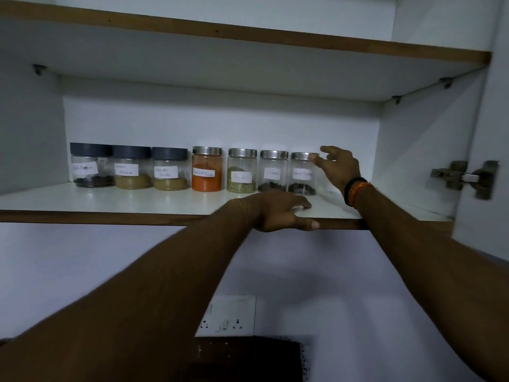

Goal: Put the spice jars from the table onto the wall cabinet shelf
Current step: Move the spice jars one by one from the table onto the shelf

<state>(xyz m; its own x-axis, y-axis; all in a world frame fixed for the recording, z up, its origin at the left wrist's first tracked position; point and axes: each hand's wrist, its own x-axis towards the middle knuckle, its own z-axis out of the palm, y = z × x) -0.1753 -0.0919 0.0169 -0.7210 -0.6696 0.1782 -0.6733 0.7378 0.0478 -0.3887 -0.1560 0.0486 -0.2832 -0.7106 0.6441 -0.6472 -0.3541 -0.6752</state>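
Several labelled spice jars stand in a row along the back of the white cabinet shelf [137,202]. Three at the left have dark lids, among them the leftmost jar [91,165]. The rest have steel lids: an orange powder jar [207,169], a green-spice jar [241,171], a cloves jar [273,171] and the rightmost jar [302,173] with dark seeds. My right hand [338,166] hovers just right of that last jar, fingers spread, a fingertip near its lid. Flat on the shelf's front edge rests my left hand [278,212], thumb under the lip.
Another shelf [248,37] hangs above. The cabinet door with its metal hinge [465,177] stands open at the right. Below the shelf are a white wall, a wall socket [225,317] and a dark wooden surface [248,359].
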